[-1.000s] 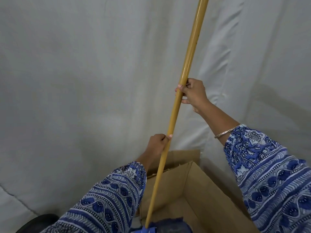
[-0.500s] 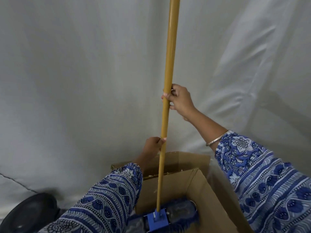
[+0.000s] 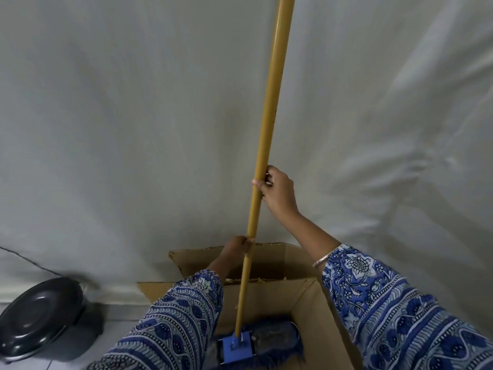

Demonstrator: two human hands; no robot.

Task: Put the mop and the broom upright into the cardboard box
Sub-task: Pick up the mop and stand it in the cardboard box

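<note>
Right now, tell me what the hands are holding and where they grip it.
Both hold the blue mop's yellow wooden handle: right hand around mid-shaft, left hand lower, above the cardboard box.

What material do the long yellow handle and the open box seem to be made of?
Handle: smooth and slightly glossy, with a pale highlight along it; probably painted or coated wood, perhaps metal. Box: plain brown corrugated cardboard, matte, with a rough, frayed edge on its flap.

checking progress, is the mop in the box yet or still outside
In. The mop head sits down inside the cardboard box, handle near upright, both hands gripping it.
</note>
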